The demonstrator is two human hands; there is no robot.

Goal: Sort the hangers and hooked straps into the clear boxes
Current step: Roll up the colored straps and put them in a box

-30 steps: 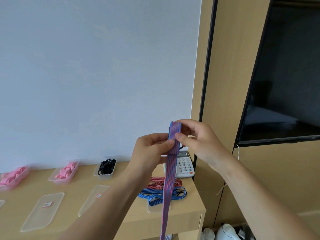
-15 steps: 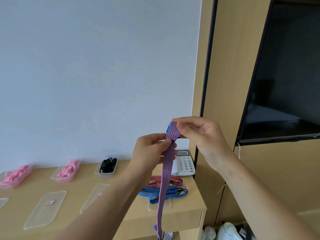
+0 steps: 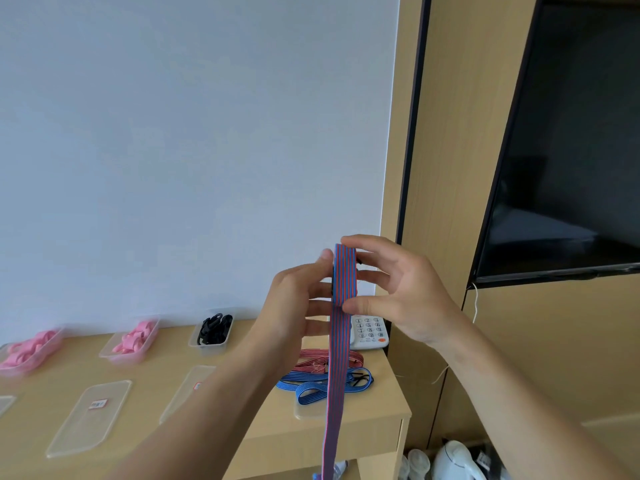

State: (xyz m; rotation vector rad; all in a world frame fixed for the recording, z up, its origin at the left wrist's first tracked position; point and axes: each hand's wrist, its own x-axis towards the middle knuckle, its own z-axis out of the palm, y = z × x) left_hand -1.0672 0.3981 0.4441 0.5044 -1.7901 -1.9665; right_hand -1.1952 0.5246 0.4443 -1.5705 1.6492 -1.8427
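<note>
– Red-and-blue striped elastic strap (image 3: 344, 271): where is it?
– I see it raised before the white wall, folded over at the top, its tail hanging past the light wooden desk (image 3: 138, 393).
– And the hands?
– Left hand (image 3: 298, 299): fingers curled behind the fold, thumb at its edge. Right hand (image 3: 398, 292): pinching it, index finger on top, thumb pressed on the front lower down.
– On the desk?
– Blue striped strap (image 3: 322, 386) and red striped strap (image 3: 311, 360) lie touching, near the white telephone (image 3: 369, 332). A clear plastic box (image 3: 133, 341) by the wall holds pink hangers.
</note>
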